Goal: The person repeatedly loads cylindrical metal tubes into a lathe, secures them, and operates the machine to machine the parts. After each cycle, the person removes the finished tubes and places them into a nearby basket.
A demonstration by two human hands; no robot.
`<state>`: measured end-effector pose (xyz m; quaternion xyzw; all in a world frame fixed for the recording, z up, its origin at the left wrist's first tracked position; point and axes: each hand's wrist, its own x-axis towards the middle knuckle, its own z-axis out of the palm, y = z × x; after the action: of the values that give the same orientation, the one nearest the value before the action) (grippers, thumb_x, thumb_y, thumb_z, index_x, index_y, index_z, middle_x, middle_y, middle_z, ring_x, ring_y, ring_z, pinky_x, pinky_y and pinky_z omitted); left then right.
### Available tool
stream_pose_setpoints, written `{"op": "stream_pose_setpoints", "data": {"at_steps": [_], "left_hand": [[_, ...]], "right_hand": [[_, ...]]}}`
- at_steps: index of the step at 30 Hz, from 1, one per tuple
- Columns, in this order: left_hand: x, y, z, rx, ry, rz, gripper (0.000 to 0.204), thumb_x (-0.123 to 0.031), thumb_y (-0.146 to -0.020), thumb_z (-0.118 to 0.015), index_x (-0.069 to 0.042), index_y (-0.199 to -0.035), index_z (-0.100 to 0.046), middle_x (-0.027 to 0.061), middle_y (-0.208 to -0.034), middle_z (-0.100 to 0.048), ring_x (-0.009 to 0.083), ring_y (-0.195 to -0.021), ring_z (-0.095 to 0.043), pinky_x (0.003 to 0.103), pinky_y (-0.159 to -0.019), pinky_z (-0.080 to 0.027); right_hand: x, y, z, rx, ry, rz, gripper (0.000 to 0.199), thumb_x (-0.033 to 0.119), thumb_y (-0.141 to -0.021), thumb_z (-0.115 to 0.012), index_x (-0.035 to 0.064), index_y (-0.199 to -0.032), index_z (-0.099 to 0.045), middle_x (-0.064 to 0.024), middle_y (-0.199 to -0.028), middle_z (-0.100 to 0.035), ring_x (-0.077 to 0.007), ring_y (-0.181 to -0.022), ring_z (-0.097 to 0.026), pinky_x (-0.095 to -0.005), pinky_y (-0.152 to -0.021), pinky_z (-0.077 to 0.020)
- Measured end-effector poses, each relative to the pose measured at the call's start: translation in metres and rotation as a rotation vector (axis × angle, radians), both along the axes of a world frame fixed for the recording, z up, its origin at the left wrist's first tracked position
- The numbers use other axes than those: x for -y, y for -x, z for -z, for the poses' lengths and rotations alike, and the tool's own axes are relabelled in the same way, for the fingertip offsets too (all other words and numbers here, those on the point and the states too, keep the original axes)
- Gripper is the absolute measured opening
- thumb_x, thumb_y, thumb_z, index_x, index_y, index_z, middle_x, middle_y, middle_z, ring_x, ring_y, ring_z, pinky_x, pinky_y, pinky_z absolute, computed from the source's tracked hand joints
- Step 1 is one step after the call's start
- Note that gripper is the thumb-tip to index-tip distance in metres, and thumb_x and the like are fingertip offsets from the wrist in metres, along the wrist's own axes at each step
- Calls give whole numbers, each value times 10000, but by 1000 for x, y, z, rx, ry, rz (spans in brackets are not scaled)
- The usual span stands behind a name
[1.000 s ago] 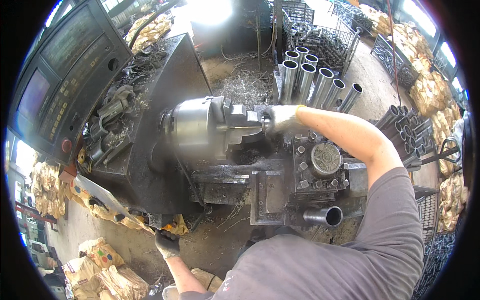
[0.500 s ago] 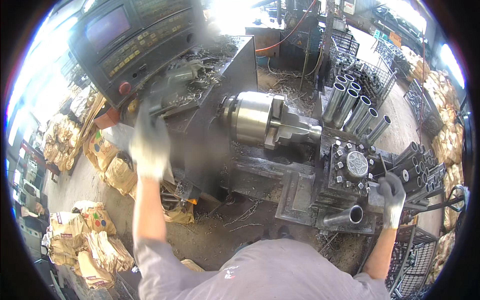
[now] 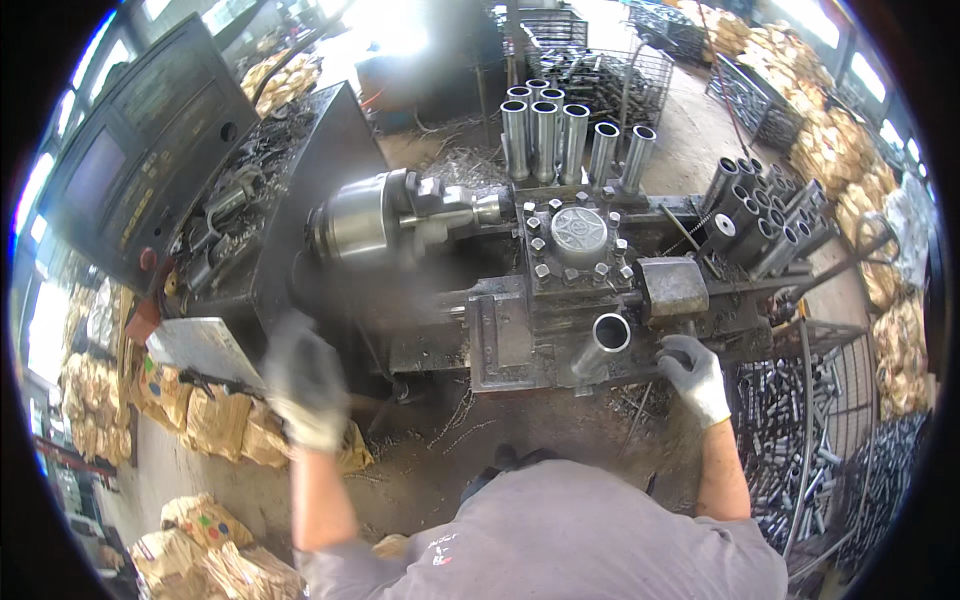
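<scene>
Head view: right hand [image 3: 693, 378] fingers curl on lathe carriage [image 3: 560, 340]; blurred left hand [image 3: 303, 382] unreadable near tan sacks [image 3: 215, 420].

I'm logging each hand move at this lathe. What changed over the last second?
The right hand left the chuck, swung down to the right and now rests by the open-ended tube at the machine's front edge. The left hand, raised toward the control panel half a second ago, dropped low and is blurred. The workpiece stays in the chuck; the upright tubes stand as before.
</scene>
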<state>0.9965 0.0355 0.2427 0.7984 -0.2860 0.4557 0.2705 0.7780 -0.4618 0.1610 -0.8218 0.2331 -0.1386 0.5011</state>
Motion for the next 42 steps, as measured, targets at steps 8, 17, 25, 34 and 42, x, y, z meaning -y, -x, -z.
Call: {"op": "stream_pose_setpoints", "data": {"at_steps": [8,17,25,34,42], "left_hand": [[47,270,234,-1670,-69,-291,429,-417,-975,-686,-143,-1294,-767,188,-1233,-777,393,-1166,-742,448,-1016,-580],[29,431,226,-1520,324,-551,432,-396,-996,-624,-150,-1337,-724,208,-1241,-764,423,-1175,-721,510,-1012,-571],[-1,730,260,-1325,994,-1271,450,-438,-971,-663,-138,-1297,-742,210,-1245,-767,422,-1189,-719,503,-1043,-560],[155,910,291,-581,1826,-2078,442,-415,-957,-685,-85,-1240,-768,200,-1199,-782,389,-1157,-741,447,-1005,-565],[338,920,366,1337,1894,-3140,593,-480,-1098,-557,28,-1396,-625,235,-1315,-737,426,-1135,-729,481,-995,-581]], "right_hand": [[-10,-49,14,36,-46,-458,797,138,-808,-877,8,-1518,-539,-147,-1290,-760,-191,-1137,-743,-330,-930,-599],[-161,-55,71,73,-194,-856,206,165,-846,-863,23,-955,-761,-41,-857,-778,-131,-839,-752,-332,-775,-604],[-456,147,77,91,434,-2036,391,384,-850,-845,93,-1096,-758,-213,-981,-786,-430,-969,-763,-490,-816,-608],[-620,431,24,247,47,-3111,330,309,-865,-837,95,-1098,-741,-180,-980,-787,-369,-911,-778,-456,-793,-605],[-726,619,16,503,37,-3285,478,382,-799,-859,89,-1156,-737,-212,-992,-786,-420,-957,-765,-479,-828,-613]]}}
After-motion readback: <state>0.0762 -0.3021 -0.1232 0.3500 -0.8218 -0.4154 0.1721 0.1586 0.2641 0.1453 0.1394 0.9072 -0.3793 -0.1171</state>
